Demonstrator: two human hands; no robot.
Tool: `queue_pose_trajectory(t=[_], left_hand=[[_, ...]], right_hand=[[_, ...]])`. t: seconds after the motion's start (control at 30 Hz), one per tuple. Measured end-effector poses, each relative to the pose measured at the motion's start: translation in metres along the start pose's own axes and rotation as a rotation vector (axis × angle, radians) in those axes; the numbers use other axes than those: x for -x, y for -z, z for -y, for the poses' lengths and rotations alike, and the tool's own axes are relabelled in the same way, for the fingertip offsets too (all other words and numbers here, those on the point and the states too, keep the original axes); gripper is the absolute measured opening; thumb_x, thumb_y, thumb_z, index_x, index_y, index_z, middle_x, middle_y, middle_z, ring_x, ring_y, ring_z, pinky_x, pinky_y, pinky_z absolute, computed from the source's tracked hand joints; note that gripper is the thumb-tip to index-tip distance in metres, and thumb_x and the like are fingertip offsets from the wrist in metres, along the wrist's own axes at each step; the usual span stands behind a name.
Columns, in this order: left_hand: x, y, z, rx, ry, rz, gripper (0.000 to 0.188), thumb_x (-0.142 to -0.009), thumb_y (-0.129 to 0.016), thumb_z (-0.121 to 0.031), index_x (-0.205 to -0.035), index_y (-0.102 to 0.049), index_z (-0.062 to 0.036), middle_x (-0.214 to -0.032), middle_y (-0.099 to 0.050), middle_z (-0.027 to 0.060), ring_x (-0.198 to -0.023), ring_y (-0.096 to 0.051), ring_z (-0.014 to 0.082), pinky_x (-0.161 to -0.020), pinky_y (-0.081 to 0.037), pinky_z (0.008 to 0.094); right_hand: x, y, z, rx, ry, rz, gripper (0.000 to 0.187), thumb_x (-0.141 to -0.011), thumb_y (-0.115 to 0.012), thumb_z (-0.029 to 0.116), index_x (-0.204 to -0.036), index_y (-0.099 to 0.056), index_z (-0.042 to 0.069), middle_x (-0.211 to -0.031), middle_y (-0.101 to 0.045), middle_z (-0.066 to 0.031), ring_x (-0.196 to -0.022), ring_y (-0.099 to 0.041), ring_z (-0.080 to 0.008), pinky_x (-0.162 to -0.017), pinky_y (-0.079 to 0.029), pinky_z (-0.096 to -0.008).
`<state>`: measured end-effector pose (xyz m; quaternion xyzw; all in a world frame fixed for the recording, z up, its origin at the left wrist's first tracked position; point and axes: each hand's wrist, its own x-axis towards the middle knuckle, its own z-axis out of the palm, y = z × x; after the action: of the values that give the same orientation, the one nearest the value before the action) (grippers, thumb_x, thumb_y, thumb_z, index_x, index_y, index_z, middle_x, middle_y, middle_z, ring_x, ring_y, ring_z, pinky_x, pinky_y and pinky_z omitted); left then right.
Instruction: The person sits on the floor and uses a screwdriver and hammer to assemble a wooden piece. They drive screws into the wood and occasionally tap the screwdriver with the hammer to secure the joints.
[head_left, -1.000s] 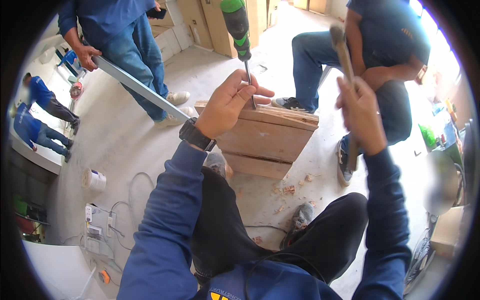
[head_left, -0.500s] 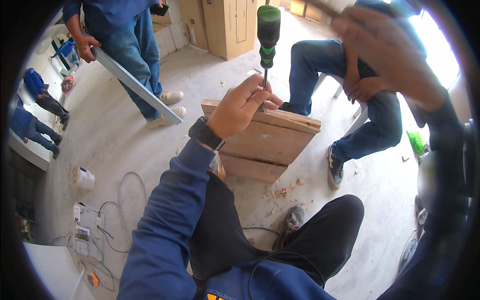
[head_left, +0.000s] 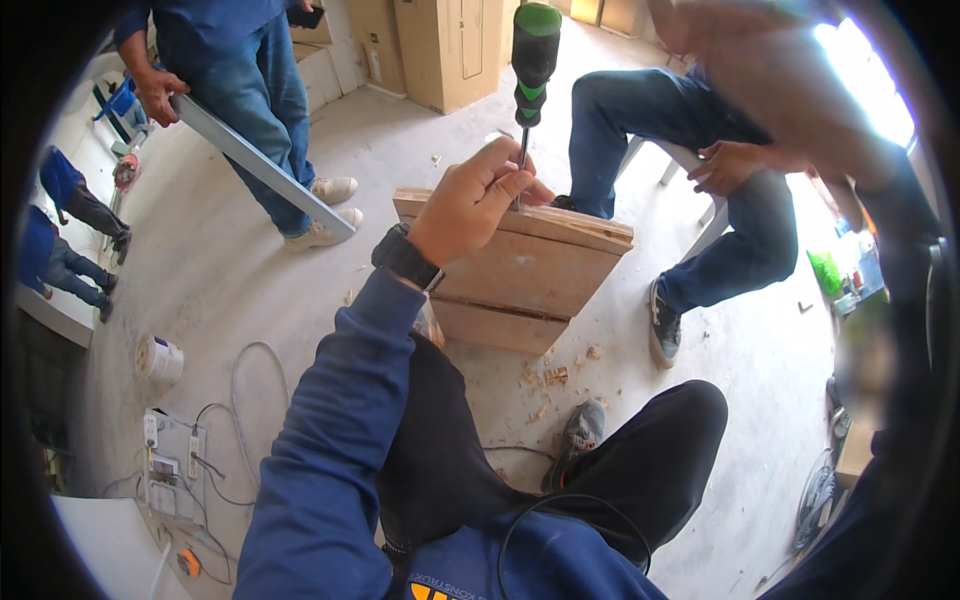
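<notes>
My left hand (head_left: 478, 205) pinches the thin metal shaft of an upright screwdriver (head_left: 536, 62) with a green and black handle. The shaft's lower end meets the top edge of a wooden panel (head_left: 530, 268), close under my fingers. That panel stands tilted in front of my knees and has a dark groove across its face. My right hand (head_left: 790, 95) is raised at the upper right, close to the camera and smeared by motion. Its fingers, and anything in them, cannot be made out.
A person sits at the right, a hand (head_left: 735, 167) over the knee. Another stands at the left, holding a long grey bar (head_left: 260, 165). Wood shavings (head_left: 555, 377) lie below the panel. A white bucket (head_left: 158, 360), power strips (head_left: 195, 452) and cables are at the left, cartons (head_left: 455, 55) behind.
My raised right hand has shifted and looks larger and more blurred. The left hand keeps its pinch on the screwdriver. The seated person's hands have moved apart.
</notes>
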<state>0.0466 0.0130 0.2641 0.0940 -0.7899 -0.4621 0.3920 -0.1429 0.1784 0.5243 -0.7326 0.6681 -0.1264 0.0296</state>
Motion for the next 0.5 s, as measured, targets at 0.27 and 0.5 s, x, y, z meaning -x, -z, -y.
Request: queue_pose_trajectory(t=[0.27, 0.5], left_hand=[[0.0, 0.001, -0.003, -0.055, 0.022, 0.019, 0.01, -0.107, -0.052, -0.011, -0.101, -0.052, -0.0026, -0.095, -0.076, 0.0116, -0.094, -0.073, 0.0165, -0.084, -0.056, 0.0307], [0.0, 0.002, -0.004, -0.046, 0.052, 0.03, 0.007, -0.105, -0.052, -0.008, -0.101, -0.051, -0.0022, -0.096, -0.075, 0.0126, -0.095, -0.073, 0.0165, -0.085, -0.055, 0.0304]], right_hand=[[-0.006, -0.013, 0.014, 0.033, -0.022, -0.274, 0.05, -0.108, -0.045, 0.05, -0.091, -0.058, 0.005, -0.059, -0.047, 0.0037, -0.043, -0.047, -0.0069, -0.038, -0.044, -0.0246], [-0.005, -0.011, 0.012, -0.038, 0.052, -0.24, 0.047, -0.108, -0.047, 0.044, -0.094, -0.06, 0.001, -0.067, -0.056, -0.0032, -0.069, -0.063, -0.0137, -0.065, -0.054, -0.0316]])
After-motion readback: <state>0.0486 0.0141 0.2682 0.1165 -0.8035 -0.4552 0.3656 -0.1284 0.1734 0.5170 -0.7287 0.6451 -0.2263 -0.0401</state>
